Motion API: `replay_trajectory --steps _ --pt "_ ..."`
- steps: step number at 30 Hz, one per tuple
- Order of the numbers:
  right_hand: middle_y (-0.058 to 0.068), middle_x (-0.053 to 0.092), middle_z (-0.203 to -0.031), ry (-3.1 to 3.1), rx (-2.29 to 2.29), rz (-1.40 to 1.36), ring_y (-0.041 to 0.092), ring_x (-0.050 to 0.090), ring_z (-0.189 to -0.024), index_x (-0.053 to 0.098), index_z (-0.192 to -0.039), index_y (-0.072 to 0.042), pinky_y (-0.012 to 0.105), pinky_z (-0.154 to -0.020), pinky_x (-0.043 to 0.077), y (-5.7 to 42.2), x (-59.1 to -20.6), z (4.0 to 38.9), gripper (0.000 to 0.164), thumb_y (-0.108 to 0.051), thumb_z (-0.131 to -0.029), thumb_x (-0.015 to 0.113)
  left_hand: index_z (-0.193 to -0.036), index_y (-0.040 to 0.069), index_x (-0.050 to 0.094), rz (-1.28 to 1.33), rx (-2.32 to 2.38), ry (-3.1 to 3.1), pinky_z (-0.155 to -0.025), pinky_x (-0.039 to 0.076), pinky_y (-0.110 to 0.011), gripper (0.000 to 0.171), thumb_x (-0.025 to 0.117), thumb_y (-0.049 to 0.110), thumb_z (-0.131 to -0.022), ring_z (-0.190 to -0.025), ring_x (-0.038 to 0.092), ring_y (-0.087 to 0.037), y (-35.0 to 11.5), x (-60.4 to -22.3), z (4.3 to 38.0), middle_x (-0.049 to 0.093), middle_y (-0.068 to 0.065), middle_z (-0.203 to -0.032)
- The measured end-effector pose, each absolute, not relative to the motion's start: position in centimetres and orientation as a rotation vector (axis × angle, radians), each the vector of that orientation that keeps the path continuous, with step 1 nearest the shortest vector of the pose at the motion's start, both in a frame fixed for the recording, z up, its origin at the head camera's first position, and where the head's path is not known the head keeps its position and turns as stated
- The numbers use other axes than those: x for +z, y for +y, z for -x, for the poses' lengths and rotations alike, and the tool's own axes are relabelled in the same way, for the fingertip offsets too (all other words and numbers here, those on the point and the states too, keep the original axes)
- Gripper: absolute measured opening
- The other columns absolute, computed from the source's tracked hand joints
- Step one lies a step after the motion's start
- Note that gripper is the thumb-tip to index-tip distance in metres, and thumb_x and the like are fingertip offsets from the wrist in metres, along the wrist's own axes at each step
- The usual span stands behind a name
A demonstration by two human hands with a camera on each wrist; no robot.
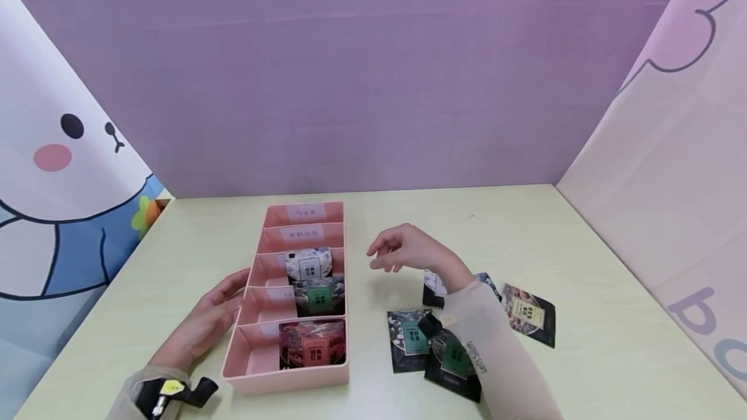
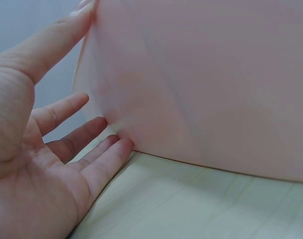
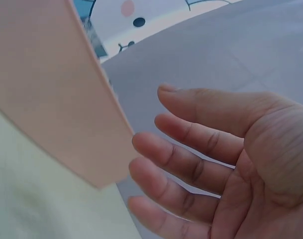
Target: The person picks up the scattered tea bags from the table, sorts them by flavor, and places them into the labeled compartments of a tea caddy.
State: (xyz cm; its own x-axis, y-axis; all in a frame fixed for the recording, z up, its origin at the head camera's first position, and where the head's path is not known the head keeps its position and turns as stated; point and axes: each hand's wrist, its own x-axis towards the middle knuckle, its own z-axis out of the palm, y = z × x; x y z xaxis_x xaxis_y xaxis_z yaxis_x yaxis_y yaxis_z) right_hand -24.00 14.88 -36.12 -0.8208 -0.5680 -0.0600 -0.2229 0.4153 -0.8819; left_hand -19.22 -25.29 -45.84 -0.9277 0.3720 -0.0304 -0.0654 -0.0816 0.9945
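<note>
A long pink divided box (image 1: pixel 286 381) stands on the table, with paper labels in its compartments. Its front compartment holds a red-labelled tea sachet (image 1: pixel 315 349), the one behind it a green-labelled sachet (image 1: pixel 320 300), and the middle one a white sachet (image 1: pixel 309 266). My left hand (image 1: pixel 204 323) rests at the box's left side; in the left wrist view its fingertips (image 2: pixel 124 144) meet the lower wall, the thumb up at the edge. Right of the box, my right hand (image 1: pixel 411 250) hovers above the table with loosely bent fingers and nothing in them.
Under and around the right forearm lie loose sachets: one teal-labelled (image 1: pixel 410 345), one dark green (image 1: pixel 452 368), one white (image 1: pixel 433 290) partly covered by the wrist. A yellow-labelled sachet (image 1: pixel 531 316) lies further right. A purple backdrop (image 1: pixel 373 96) rises behind the table.
</note>
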Motion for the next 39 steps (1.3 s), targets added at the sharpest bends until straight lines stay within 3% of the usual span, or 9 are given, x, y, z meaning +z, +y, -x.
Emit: replay_trajectory --steps 7,22,35,39 --pt "0.003 0.070 -0.083 2.371 -1.351 0.623 0.048 0.062 -0.083 0.071 -0.108 -0.001 0.051 -0.072 0.057 17.3 -36.8 24.0 0.021 -0.012 -0.090 0.073 -0.140 0.024 0.048 -0.294 2.079 1.904 -0.097 0.047 -0.022 0.037 0.049 0.011 -0.105 -0.118 0.053 -0.003 -25.3 -45.8 19.2 0.047 0.009 -0.133" --pt "0.005 0.067 -0.083 2.446 -1.291 0.486 0.039 0.064 -0.076 0.066 -0.114 0.007 0.047 -0.069 0.057 22.2 -38.3 24.2 0.032 -0.014 -0.091 0.072 -0.154 0.004 0.028 -0.203 2.013 1.964 -0.096 0.048 -0.022 0.056 0.051 0.016 -0.105 -0.117 0.052 -0.001 -25.1 -45.5 19.4 0.040 0.002 -0.137" --pt "0.009 0.066 -0.089 2.502 -1.241 0.330 0.030 0.062 -0.078 0.062 -0.122 0.007 0.045 -0.072 0.057 26.1 -39.0 24.7 0.039 -0.018 -0.092 0.070 -0.155 0.001 0.024 -0.174 2.007 1.981 -0.096 0.048 -0.022 0.058 0.051 0.017 -0.105 -0.116 0.052 -0.002 -25.1 -45.5 19.3 0.041 0.002 -0.137" --pt "0.012 0.066 -0.091 2.514 -1.238 0.266 0.027 0.063 -0.077 0.062 -0.122 0.006 0.045 -0.073 0.058 27.2 -39.3 24.9 0.041 -0.020 -0.092 0.071 -0.155 0.002 0.024 -0.166 1.997 1.993 -0.095 0.047 -0.021 0.059 0.051 0.018 -0.105 -0.116 0.051 -0.001 -25.1 -45.4 19.4 0.037 -0.003 -0.142"
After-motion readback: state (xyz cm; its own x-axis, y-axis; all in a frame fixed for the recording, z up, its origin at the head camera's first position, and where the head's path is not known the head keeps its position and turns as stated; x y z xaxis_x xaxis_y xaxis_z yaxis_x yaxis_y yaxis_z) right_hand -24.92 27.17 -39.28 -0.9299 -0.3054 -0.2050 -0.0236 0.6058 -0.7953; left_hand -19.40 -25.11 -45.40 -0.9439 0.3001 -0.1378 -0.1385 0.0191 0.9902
